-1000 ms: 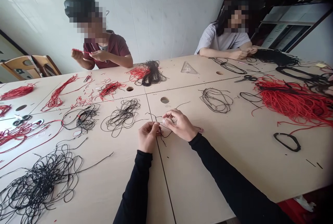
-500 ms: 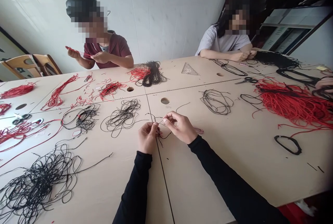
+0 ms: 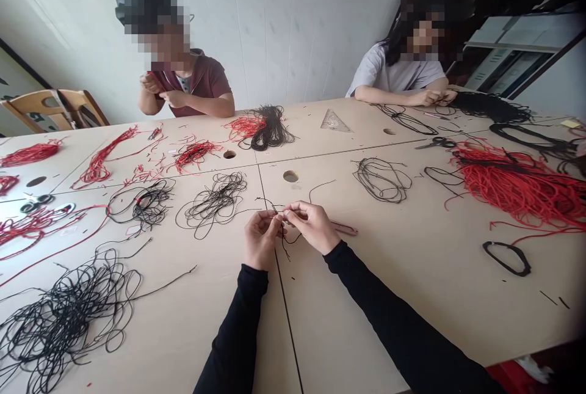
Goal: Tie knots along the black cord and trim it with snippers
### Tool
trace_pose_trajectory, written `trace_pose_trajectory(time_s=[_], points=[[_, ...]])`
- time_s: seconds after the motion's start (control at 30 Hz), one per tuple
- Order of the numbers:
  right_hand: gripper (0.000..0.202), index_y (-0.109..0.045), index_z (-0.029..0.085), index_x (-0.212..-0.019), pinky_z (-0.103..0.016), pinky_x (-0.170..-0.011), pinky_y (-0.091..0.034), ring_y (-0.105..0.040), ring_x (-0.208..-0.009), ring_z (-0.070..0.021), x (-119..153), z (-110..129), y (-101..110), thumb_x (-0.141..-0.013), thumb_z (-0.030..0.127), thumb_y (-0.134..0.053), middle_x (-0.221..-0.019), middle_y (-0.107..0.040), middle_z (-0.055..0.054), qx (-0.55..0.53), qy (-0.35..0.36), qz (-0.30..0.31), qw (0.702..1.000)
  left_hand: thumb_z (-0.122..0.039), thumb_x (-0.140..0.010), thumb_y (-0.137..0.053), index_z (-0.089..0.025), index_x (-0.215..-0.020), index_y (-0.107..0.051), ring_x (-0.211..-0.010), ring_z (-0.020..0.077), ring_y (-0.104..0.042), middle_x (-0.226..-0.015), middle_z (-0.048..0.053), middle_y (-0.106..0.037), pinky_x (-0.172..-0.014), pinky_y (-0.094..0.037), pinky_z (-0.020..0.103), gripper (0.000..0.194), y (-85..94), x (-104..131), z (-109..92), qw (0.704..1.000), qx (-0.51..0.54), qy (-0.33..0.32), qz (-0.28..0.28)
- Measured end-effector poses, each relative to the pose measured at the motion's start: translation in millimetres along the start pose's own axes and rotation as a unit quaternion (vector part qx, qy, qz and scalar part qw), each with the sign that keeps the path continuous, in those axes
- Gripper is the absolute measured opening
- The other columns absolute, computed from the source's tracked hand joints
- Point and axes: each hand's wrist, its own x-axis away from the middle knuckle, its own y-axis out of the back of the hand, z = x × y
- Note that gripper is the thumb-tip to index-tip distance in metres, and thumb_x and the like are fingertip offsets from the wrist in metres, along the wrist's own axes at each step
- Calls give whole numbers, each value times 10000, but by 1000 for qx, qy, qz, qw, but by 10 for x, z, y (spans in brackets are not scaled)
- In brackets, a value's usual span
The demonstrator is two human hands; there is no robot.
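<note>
My left hand (image 3: 263, 238) and my right hand (image 3: 312, 223) meet near the middle of the table, fingertips almost touching. Both are closed in a pinch on thin black cord (image 3: 284, 246), whose ends hang below the fingers and stick out above them. One strand curves up behind my right hand. A pink tool (image 3: 344, 229) lies on the table just beside my right hand, partly hidden by it. Left of my left hand lies a loose tangle of black cord (image 3: 220, 198).
Two people sit across the table (image 3: 339, 321), handling cords. Red cord bundles (image 3: 517, 183) lie right, a large black tangle (image 3: 68, 321) front left. Scissors (image 3: 434, 143), other scissors (image 3: 36, 201), a clear triangle ruler (image 3: 336, 122) and round table holes are also in view.
My right hand has moved left and slightly down, closer to my left hand, uncovering more of the pink tool. The left person's hands have come closer together.
</note>
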Motion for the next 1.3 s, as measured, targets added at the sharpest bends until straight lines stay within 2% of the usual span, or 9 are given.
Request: trace_pose_trajectory(time_s=[0.17, 0.4, 0.5, 0.77, 0.9, 1.07, 1.3], points=[[264, -639, 143, -873, -293, -655, -494, -594, -670, -146, 0, 12, -10, -779, 387, -603, -754, -651, -43, -15, -31, 11, 999, -427, -727, -680, -124, -845, -583, -522, 118, -583, -620, 6, -605, -504, -497, 259, 339, 6, 6, 4, 1000, 0, -17, 4], [247, -614, 135, -884, -288, -640, -482, -584, -647, -131, -11, -2, -20, -776, 357, -610, -731, -615, -24, -90, -78, 34, 992, -395, -735, -673, -122, -957, -573, -528, 122, -581, -628, 2, -611, -514, -510, 273, 366, 6, 24, -41, 1000, -1, -11, 9], [250, -607, 135, -878, -290, -645, -480, -585, -642, -130, -15, -13, -20, -771, 361, -615, -719, -608, -14, -106, -79, 42, 990, -388, -717, -690, -118, -970, -568, -532, 125, -586, -636, 6, -622, -523, -510, 275, 390, 14, 18, -39, 1000, 7, -1, 13], [316, -629, 131, -862, -263, -638, -448, -549, -645, -114, -17, -19, -12, -798, 438, -590, -712, -600, -12, -104, -48, 70, 991, -389, -695, -702, -113, -856, -596, -537, 118, -588, -665, 28, -639, -545, -499, 264, 336, 29, -5, 12, 1000, 17, 14, 17], [330, -627, 134, -861, -280, -648, -451, -540, -640, -123, -19, -41, -7, -793, 456, -596, -703, -598, -13, -99, -40, 79, 991, -380, -710, -695, -138, -931, -547, -537, 124, -592, -649, 5, -624, -557, -502, 272, 360, 28, 11, -8, 1000, 10, 10, 18], [336, -616, 144, -823, -267, -610, -418, -502, -602, -118, -7, 20, -13, -778, 477, -608, -654, -560, 8, -126, -57, 71, 988, -344, -737, -685, -202, -960, -437, -527, 124, -588, -633, -31, -614, -562, -501, 276, 362, 20, 46, -44, 1000, 21, -13, 18], [312, -628, 142, -811, -247, -559, -348, -438, -556, -95, 12, 57, -40, -757, 449, -636, -609, -516, 24, -195, -90, 71, 974, -352, -758, -672, -184, -908, -493, -532, 117, -579, -632, -24, -600, -567, -488, 267, 288, 3, 68, -73, 998, 15, -29, 46]])
